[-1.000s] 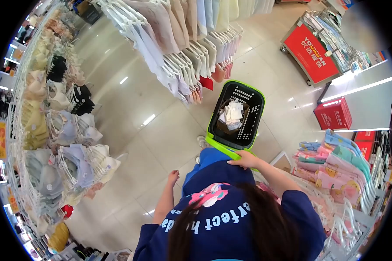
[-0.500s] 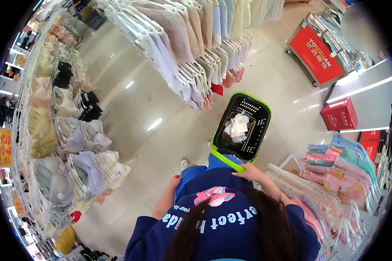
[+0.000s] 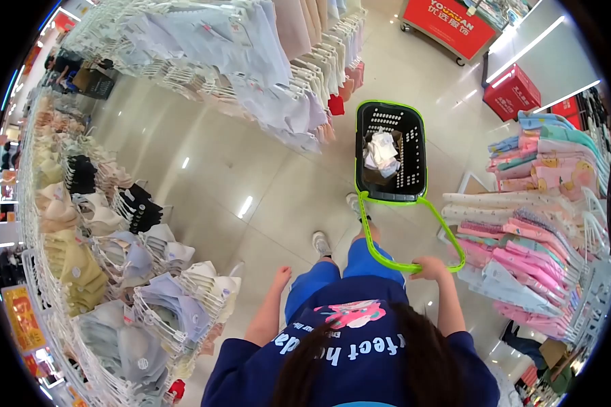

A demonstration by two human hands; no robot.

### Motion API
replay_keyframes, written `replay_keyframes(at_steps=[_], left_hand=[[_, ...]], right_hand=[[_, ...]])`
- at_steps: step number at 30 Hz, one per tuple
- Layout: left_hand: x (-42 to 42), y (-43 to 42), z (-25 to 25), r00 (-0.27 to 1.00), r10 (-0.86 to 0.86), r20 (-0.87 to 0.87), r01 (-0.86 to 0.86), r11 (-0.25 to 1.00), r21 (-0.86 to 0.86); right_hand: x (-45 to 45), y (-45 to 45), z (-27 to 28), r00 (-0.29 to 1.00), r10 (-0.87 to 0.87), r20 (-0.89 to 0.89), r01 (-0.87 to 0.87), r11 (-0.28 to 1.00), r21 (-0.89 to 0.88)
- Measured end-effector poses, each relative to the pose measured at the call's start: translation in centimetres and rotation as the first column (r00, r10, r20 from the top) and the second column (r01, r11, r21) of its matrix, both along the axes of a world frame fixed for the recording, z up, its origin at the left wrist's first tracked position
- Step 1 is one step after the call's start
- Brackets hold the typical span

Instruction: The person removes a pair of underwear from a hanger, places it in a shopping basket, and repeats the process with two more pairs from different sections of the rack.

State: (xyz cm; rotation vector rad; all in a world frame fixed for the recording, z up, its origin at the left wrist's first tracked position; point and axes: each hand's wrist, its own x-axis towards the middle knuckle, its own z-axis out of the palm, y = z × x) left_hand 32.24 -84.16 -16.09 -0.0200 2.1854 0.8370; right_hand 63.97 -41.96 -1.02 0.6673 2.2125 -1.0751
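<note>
My right hand (image 3: 429, 268) is closed around the bright green handle (image 3: 395, 266) of a black shopping basket (image 3: 419, 163). The basket stands on the floor ahead of my feet, its green handle tilted back towards me. Inside it lies a small heap of whitish and brown items (image 3: 381, 154), whose kind I cannot make out. Beside my left hip hangs my left hand (image 3: 282, 277), its fingers loosely curled with nothing seen in them. It is nearest to my blue shorts (image 3: 311, 288).
Bras on hangers (image 3: 125, 339) line the left side. A rack of hung pale garments (image 3: 217, 47) stands ahead. Pink clothes (image 3: 523, 261) hang close on the right. Farther off are a red-fronted bin (image 3: 448, 27) and a red box (image 3: 512, 93). Glossy tiled floor (image 3: 251, 176) runs between.
The racks have shifted in view as I move and turn. The basket sits farther from my body, its handle now seen as a wide loop. My left hand has swung out slightly from my hip.
</note>
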Motion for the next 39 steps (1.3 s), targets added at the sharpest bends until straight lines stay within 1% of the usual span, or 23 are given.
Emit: replay_keyframes(at_steps=[2,4,6,7,8,9,11,12,15,16,18,19,21,23,24,26,27,29,32,35,36,37,39], left_hand=[[0.8,-3.9,0.9,0.980,-0.047,0.194,0.086,0.977,-0.197],[1.8,-6.2,1.6,0.950,-0.100,0.297,0.210,0.907,-0.365],[2.5,-8.8,0.7,0.961,-0.156,0.230,0.229,0.912,-0.339],[2.8,-9.5,0.1,0.964,-0.179,0.194,0.235,0.917,-0.323],[3.1,-9.4,0.5,0.980,-0.081,0.183,0.128,0.957,-0.260],[3.3,-9.5,0.7,0.986,-0.078,0.150,0.113,0.963,-0.243],[3.3,-10.0,1.3,0.995,-0.069,0.078,0.084,0.974,-0.209],[3.2,-10.1,1.8,0.992,-0.091,0.088,0.108,0.973,-0.206],[2.8,-11.7,0.8,0.987,-0.132,0.087,0.148,0.965,-0.216],[3.0,-11.5,1.7,0.984,-0.142,0.103,0.162,0.962,-0.220],[4.1,-12.5,1.8,0.981,-0.188,0.056,0.196,0.949,-0.248],[4.3,-12.2,2.4,0.976,-0.214,0.030,0.214,0.940,-0.265],[4.7,-12.4,3.6,0.945,-0.327,0.026,0.316,0.889,-0.330],[4.7,-12.6,4.5,0.913,-0.409,-0.006,0.382,0.858,-0.343],[4.7,-12.4,5.2,0.917,-0.398,-0.034,0.361,0.862,-0.355],[4.8,-10.0,8.6,0.920,-0.379,-0.094,0.320,0.870,-0.375],[4.2,-9.6,8.7,0.916,-0.380,-0.130,0.313,0.879,-0.361],[2.5,-8.6,8.7,0.902,-0.383,-0.198,0.307,0.893,-0.331],[-1.2,-5.2,8.4,0.876,-0.455,-0.159,0.393,0.865,-0.312],[-6.3,0.4,8.0,0.749,-0.637,-0.183,0.576,0.763,-0.294],[-8.0,2.9,8.9,0.708,-0.672,-0.217,0.609,0.736,-0.294],[-9.8,5.4,9.7,0.665,-0.705,-0.249,0.641,0.709,-0.294],[-14.3,9.5,8.9,0.691,-0.643,-0.329,0.647,0.754,-0.113]], right_hand=[[2.4,-2.8,-3.3,0.998,-0.050,0.046,0.050,0.999,0.008],[3.9,-5.1,-5.7,0.992,-0.055,0.115,0.050,0.998,0.043],[5.4,-7.6,-8.4,0.980,-0.078,0.181,0.068,0.996,0.062],[5.9,-8.6,-10.0,0.981,-0.099,0.169,0.085,0.992,0.089],[6.6,-9.7,-11.7,0.981,-0.116,0.156,0.098,0.988,0.117],[7.1,-10.6,-13.2,0.981,-0.131,0.141,0.111,0.983,0.144],[7.4,-12.3,-15.5,0.970,-0.101,0.220,0.069,0.986,0.150],[7.4,-13.3,-16.7,0.962,-0.088,0.258,0.049,0.987,0.152],[8.1,-17.0,-20.7,0.976,-0.020,0.216,-0.028,0.976,0.215],[8.1,-17.8,-22.4,0.975,-0.027,0.221,-0.025,0.973,0.230],[8.6,-19.5,-24.5,0.971,-0.039,0.236,-0.025,0.966,0.258],[8.4,-19.8,-24.3,0.965,-0.049,0.258,-0.021,0.965,0.261],[7.6,-20.6,-23.8,0.951,-0.075,0.299,-0.005,0.966,0.258],[6.7,-21.6,-23.4,0.964,-0.153,0.219,0.093,0.960,0.264],[6.1,-21.9,-23.4,0.965,-0.193,0.176,0.142,0.953,0.267],[4.7,-22.9,-23.1,0.955,-0.296,0.031,0.277,0.924,0.265],[3.9,-23.4,-22.9,0.937,-0.347,-0.039,0.345,0.903,0.255],[2.4,-24.3,-22.3,0.901,-0.434,-0.019,0.430,0.884,0.182],[0.0,-24.8,-20.9,0.836,-0.549,0.008,0.545,0.831,0.115],[-2.4,-24.2,-20.9,0.768,-0.640,-0.006,0.641,0.768,0.008],[-3.9,-24.3,-20.8,0.744,-0.668,-0.011,0.667,0.743,-0.045],[-6.1,-23.9,-20.3,0.760,-0.649,-0.013,0.648,0.760,-0.044],[-9.3,-21.3,-18.9,0.801,-0.599,-0.001,0.599,0.800,-0.028]])
